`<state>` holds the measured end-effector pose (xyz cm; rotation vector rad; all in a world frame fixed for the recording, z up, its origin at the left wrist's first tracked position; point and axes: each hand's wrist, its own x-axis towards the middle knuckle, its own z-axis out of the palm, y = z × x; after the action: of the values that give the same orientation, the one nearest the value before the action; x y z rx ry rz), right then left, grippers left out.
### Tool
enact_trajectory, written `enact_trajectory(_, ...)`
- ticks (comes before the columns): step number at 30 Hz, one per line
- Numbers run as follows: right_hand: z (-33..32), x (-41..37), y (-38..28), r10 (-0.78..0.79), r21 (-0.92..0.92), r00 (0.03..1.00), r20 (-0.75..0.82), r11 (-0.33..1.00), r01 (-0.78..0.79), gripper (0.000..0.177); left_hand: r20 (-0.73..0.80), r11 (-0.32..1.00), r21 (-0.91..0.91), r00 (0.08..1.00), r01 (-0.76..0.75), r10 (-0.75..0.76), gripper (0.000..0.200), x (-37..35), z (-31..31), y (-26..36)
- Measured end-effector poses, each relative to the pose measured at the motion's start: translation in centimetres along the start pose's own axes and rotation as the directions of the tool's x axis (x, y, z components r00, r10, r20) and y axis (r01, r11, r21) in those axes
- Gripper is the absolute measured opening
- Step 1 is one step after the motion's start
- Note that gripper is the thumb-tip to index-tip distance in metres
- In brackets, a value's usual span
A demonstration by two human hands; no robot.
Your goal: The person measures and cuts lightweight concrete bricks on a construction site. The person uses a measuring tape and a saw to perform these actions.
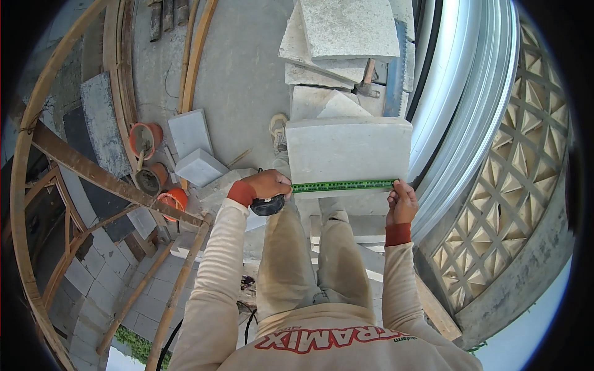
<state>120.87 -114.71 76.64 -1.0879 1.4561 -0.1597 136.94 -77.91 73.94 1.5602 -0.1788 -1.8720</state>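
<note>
A green tape measure (343, 185) is stretched across the near edge of a pale lightweight block (349, 148). My left hand (270, 185) is closed around the tape at its black case (268, 205), just off the block's left side. At the right edge of the block, my right hand (403, 201) pinches the free end of the tape between thumb and fingers. The blade runs nearly level from one hand to the other. Beneath the block, more pale blocks are partly hidden.
Behind the block lie stacked blocks (352, 28), a hammer (368, 83) and a blue-grey saw (395, 74). Long metal channels (473, 93) run along the right, beside a patterned concrete wall (504, 179). Orange buckets (146, 137), loose blocks (190, 133) and wooden poles (179, 290) stand at the left.
</note>
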Motion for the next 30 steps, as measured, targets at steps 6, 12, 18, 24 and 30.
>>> enact_trajectory(6, 0.1, -0.2, -0.1, 0.002, 0.013, 1.000, 0.013, 1.000, -0.002, 0.017, -0.004, 1.000, -0.014, 1.000, 0.011, -0.011, 0.029, -0.5, -0.1, 0.7)
enact_trajectory(12, 0.4, -0.3, -0.1, -0.002, 0.016, 1.000, 0.011, 1.000, 0.002, 0.016, -0.025, 0.999, -0.040, 1.000, -0.002, 0.001, 0.030, -0.4, 0.2, 0.5)
enact_trajectory(18, 0.3, -0.2, 0.1, 0.000, 0.023, 1.000, 0.007, 1.000, 0.000, 0.015, -0.024, 0.999, -0.026, 1.000, -0.018, 0.017, 0.029, -0.5, 0.2, 0.6)
enact_trajectory(24, 0.2, -0.2, 0.4, 0.005, 0.012, 1.000, -0.002, 1.000, -0.005, 0.018, -0.038, 1.000, -0.013, 0.999, -0.019, 0.018, 0.028, -0.8, 0.3, 0.8)
enact_trajectory(30, 0.8, -0.2, 0.0, -0.009, 0.007, 1.000, 0.003, 1.000, 0.009, 0.021, -0.037, 0.993, 0.051, 0.994, -0.104, 0.106, 0.030, -0.3, 0.2, 0.3)
